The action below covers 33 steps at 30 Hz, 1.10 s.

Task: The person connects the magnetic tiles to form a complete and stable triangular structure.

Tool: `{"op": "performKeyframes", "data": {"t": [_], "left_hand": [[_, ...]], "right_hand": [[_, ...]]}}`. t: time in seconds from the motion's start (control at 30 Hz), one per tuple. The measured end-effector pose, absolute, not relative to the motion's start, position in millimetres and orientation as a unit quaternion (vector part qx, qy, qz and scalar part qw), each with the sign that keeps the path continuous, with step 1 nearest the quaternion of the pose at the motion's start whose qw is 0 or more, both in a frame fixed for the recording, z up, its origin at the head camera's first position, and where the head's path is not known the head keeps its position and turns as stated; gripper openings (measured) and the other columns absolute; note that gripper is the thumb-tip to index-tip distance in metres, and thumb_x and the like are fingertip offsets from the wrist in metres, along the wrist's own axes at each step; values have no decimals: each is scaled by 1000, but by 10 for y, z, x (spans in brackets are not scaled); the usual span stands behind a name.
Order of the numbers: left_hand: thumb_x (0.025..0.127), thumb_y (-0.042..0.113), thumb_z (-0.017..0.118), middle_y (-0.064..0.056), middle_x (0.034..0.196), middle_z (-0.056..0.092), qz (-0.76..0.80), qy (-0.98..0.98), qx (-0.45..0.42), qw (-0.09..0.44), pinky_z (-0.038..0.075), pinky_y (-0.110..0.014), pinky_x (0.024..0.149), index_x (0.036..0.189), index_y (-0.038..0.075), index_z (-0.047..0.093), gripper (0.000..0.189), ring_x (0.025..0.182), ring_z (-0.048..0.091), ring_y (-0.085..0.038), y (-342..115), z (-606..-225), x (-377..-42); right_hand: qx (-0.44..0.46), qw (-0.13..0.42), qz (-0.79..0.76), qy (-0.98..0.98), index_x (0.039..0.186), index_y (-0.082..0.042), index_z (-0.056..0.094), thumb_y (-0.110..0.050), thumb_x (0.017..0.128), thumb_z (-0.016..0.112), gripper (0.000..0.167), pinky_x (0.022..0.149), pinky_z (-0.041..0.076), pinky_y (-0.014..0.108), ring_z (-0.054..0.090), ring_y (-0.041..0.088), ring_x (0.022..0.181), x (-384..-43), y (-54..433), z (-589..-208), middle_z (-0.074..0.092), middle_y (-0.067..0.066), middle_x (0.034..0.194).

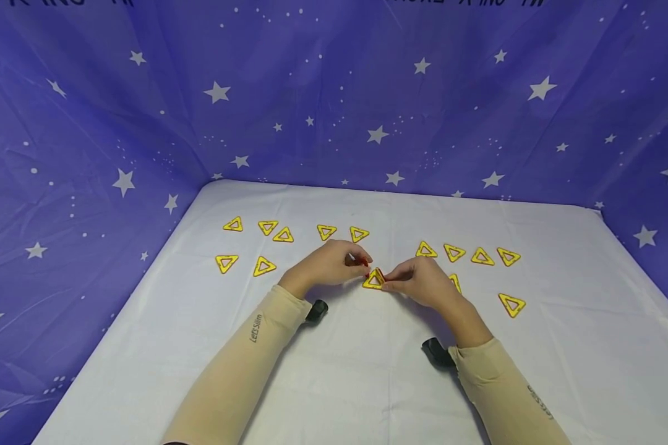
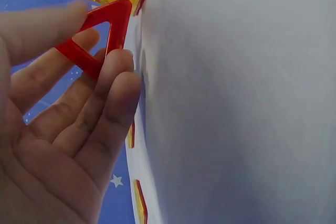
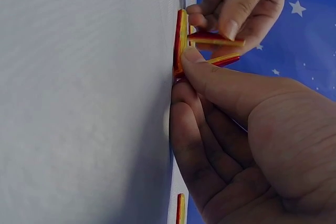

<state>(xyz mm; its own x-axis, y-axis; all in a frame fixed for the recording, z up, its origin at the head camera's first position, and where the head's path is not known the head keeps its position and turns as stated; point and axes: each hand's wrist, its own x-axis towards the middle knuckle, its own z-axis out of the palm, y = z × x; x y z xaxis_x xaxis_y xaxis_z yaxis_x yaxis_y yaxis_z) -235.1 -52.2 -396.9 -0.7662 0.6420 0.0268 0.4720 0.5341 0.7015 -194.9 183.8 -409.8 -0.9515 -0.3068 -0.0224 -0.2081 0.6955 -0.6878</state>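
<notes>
Near the table's middle, a yellow-and-red triangular magnetic tile [image 1: 373,286] lies flat between the two hands. The left hand [image 1: 336,262] pinches a second triangular tile, whose red face [image 2: 119,22] shows in the left wrist view; it stands on edge over the far left side of the flat one. From the right, the right hand [image 1: 423,283] pinches a third tile [image 3: 226,60], tilted up from the flat tile's right side. The right thumb [image 3: 193,56] is at the corner where these two tiles meet. Whether the two raised tiles touch each other is unclear.
Several yellow triangular tiles lie loose left of the hands, one of them a tile [image 1: 264,266] near the left forearm. More lie to the right, including a tile [image 1: 511,305] beyond the right hand. White cloth [image 1: 345,383] covers the table; a purple star curtain [image 1: 323,93] surrounds it.
</notes>
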Motion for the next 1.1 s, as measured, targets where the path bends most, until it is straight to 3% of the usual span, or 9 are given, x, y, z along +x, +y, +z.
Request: {"op": "performKeyframes", "data": {"t": [0.27,0.57,0.73,0.87,1.1], "left_hand": [[91,21,78,1,105,73,365,861,329,129,51,-29,81,130,5,62,45,88,66,-9,-473,-3999,-2351],[91,17,78,3,107,72,369,860,331,123,48,-29,94,114,11,68,26,104,66,-8,-427,-4024,-2333],[95,12,71,-2,115,71,356,856,349,136,49,-29,93,127,4,67,33,104,65,-10,-433,-4002,-2319],[96,8,67,-5,122,68,329,857,371,138,48,-31,95,139,-1,58,45,107,63,-14,-465,-3955,-2316],[97,7,65,-5,122,68,296,864,380,150,47,-31,96,146,-1,50,52,108,62,-14,-490,-3904,-2316]], "right_hand": [[-149,67,-368,915,91,-12,83,-18,82,86,11,74,55,36,68,13,83,-1945,1834,-4085,75,-3,87],[-152,63,-366,916,91,-12,83,-18,82,86,11,73,54,36,67,12,82,-1946,1838,-4083,75,-3,86],[-147,67,-366,917,91,-13,83,-19,82,86,12,74,54,36,68,12,83,-1944,1838,-4085,75,-4,87],[-148,67,-366,916,92,-12,83,-18,82,86,12,73,55,36,68,12,82,-1947,1837,-4085,75,-3,87],[-150,65,-366,916,92,-11,83,-17,82,86,12,72,54,35,68,12,80,-1947,1839,-4083,75,-3,86]]}}
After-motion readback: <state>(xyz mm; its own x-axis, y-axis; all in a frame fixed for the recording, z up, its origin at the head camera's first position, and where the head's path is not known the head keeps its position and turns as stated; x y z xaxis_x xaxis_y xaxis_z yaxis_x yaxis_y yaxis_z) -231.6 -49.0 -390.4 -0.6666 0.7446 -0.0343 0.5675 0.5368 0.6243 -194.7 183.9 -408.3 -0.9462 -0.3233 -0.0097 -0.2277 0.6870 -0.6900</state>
